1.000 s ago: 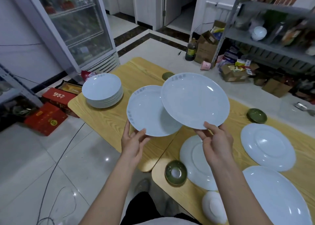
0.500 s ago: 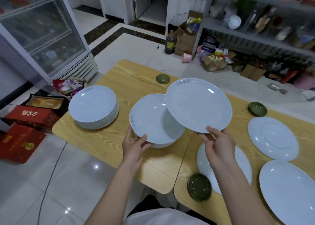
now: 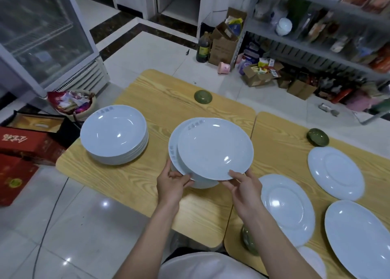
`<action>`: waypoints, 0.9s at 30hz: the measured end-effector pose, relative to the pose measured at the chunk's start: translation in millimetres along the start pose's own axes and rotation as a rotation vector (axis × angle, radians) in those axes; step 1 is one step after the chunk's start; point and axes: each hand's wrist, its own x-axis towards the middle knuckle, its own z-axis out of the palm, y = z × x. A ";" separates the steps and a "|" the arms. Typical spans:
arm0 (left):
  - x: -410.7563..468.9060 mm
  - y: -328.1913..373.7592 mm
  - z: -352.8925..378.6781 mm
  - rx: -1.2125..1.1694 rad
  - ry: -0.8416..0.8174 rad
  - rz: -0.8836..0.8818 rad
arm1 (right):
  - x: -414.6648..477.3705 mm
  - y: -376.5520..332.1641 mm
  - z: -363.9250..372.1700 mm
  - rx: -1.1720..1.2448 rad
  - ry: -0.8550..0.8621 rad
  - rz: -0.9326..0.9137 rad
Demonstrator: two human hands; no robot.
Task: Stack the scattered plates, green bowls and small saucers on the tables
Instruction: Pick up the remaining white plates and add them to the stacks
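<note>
Pinching the near rim of the upper white round ceramic plate (image 3: 215, 147), the right hand (image 3: 244, 187) holds it overlapping a lower white plate (image 3: 173, 150), which the left hand (image 3: 172, 183) grips at its near-left edge, both above the left light-wood table (image 3: 130, 179). A stack of white deep plates (image 3: 114, 133) sits further left. The woven basket (image 3: 84, 115) beyond holds colourful wrappers; the far open cardboard box (image 3: 253, 80) holds small packets.

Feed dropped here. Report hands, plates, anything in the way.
Left hand grips lower plate; right hand pinches upper plate, laid offset over it. Plate stack stands left on same table. Nothing lies between them.
</note>
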 end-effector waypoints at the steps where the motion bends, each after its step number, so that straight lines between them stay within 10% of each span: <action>1: 0.9 0.9 -2.2 0.006 -0.016 0.001 | 1.1 4.8 1.6 -0.019 0.003 0.006; 27: 15.7 -3.3 -14.4 0.084 -0.089 0.028 | 34.2 31.1 12.3 -0.552 0.230 -0.128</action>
